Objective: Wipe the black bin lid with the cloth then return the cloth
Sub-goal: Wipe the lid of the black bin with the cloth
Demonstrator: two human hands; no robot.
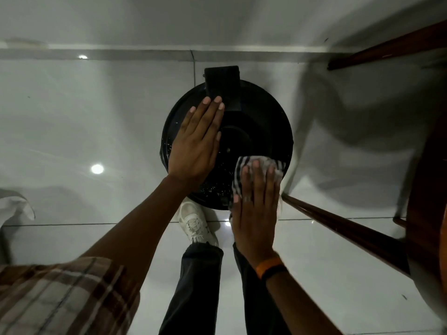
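Observation:
The round black bin lid (261, 122) lies below me on the white tiled floor, its hinge block at the far side by the wall. My left hand (196, 146) rests flat on the lid's left half, fingers together and pointing away. My right hand (256, 209) presses a white cloth with dark stripes (246, 165) onto the lid's near right edge. The cloth shows around and beyond the fingertips. Light specks dot the lid's near rim.
Dark wooden furniture legs (343, 228) slant in from the right, one ending close to the lid's right edge. My white shoe (196, 223) stands just under the lid's near rim. A white fabric corner (17, 206) shows at the left. The wall skirting (145, 54) runs behind the bin.

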